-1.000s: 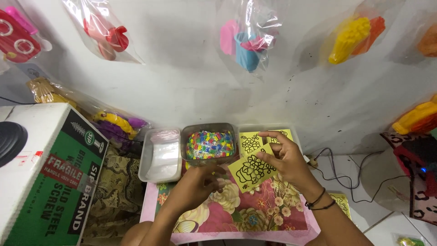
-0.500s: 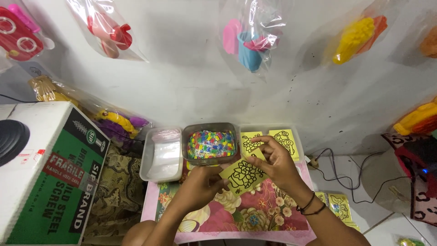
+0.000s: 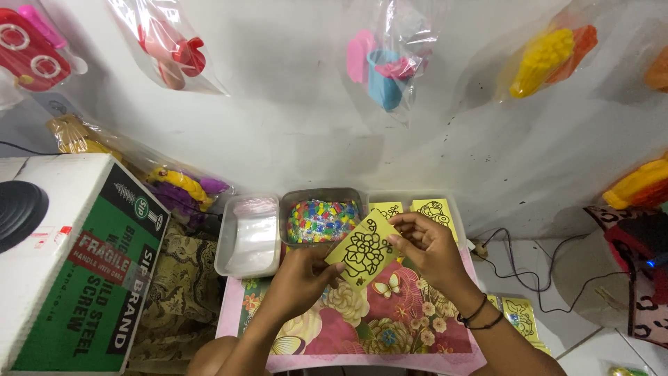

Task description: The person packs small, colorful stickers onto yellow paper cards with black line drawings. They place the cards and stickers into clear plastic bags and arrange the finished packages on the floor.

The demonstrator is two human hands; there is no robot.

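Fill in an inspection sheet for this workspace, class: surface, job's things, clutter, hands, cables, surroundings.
Surface: small table under a pink floral cloth.
Job's things: yellow card with a black flower outline, held tilted above the cloth; tub of coloured beads; more yellow cards in a tray behind.
Clutter: clear tub of plastic bags; green and white carton on the left.
Hands: left hand and right hand both pinch the card.
Cables: black cable on the floor, right.
Surroundings: bagged toys hang on the white wall.
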